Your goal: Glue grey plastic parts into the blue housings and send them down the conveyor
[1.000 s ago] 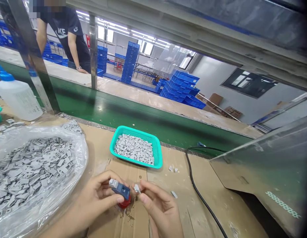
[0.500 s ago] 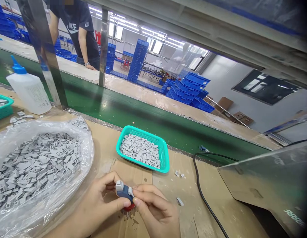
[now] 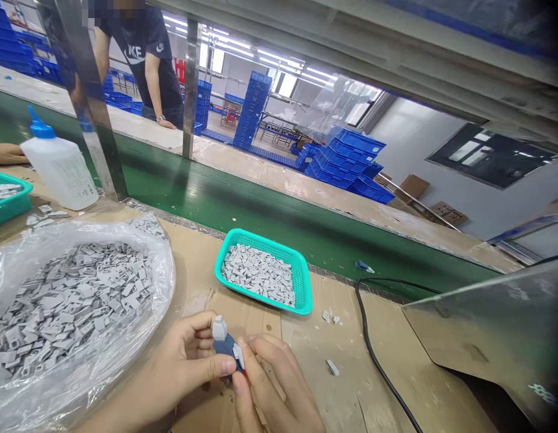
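Observation:
Between my two hands is a small blue and grey plastic part [image 3: 223, 346] with a light grey block at its upper end. My left hand [image 3: 193, 355] is closed on it, thumb along its near side. The fingertips of my right hand [image 3: 272, 379] pinch a small light grey piece [image 3: 237, 355] pressed against the blue part's right side. A bit of red shows beside it, mostly hidden by my fingers. Just beyond my hands stands a turquoise basket [image 3: 308, 282] of small light grey pieces [image 3: 258, 273].
A clear plastic bag [image 3: 168, 258] of grey parts [image 3: 94, 294] lies at left. Behind it stand a white bottle [image 3: 60, 171] and another turquoise basket [image 3: 12, 207]. A black cable [image 3: 373, 352] crosses the right side. Across the green belt [image 3: 207, 195] a person [image 3: 146, 66] leans on the ledge.
The blue part has tilted slightly in my hands, and my right fingers have shifted lower along it. A co-worker's hand has appeared at the far left, behind the bottle.

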### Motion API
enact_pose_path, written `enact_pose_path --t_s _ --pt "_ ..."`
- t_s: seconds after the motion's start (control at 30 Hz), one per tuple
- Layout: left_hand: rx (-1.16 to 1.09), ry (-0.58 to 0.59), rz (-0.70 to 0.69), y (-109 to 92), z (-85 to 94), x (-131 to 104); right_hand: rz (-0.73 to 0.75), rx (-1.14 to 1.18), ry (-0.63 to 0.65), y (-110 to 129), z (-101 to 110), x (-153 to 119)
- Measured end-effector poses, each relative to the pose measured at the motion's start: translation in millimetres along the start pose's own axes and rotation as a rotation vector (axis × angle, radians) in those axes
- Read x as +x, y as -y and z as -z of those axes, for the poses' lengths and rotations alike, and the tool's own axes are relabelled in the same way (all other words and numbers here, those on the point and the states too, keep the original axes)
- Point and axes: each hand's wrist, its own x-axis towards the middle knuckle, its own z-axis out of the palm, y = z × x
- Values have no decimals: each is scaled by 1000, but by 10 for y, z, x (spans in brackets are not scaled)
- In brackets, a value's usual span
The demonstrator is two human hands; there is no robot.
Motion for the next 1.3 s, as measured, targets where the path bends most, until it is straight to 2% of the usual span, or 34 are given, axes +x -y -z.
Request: enact_pose_path --t_s 0.07,0.13,0.37,0.57,0.7,0.8,0.97,1.17,1.3 --pt "77 -4 19 -19 27 6 79 -103 124 -13 53 40" --pt "156 -4 37 -33 52 14 80 -88 200 -15 79 80" --pt "301 20 20 -13 82 12 -238 256 178 5 71 114" --pt "368 30 0 -42 36 -7 -505 451 355 -78 206 190" --pt "340 24 20 -44 23 -10 -628 593 284 -96 178 182" --pt "270 16 18 -34 29 -11 -580 613 181 -45 96 84" --pt "241 -20 -31 -37 42 -40 -317 451 1 65 -47 -105" --pt "286 -18 -37 -92 45 -74 -182 322 8 60 -101 -148" --pt "298 -40 -46 -98 69 -79 -153 291 0 57 -124 -149"
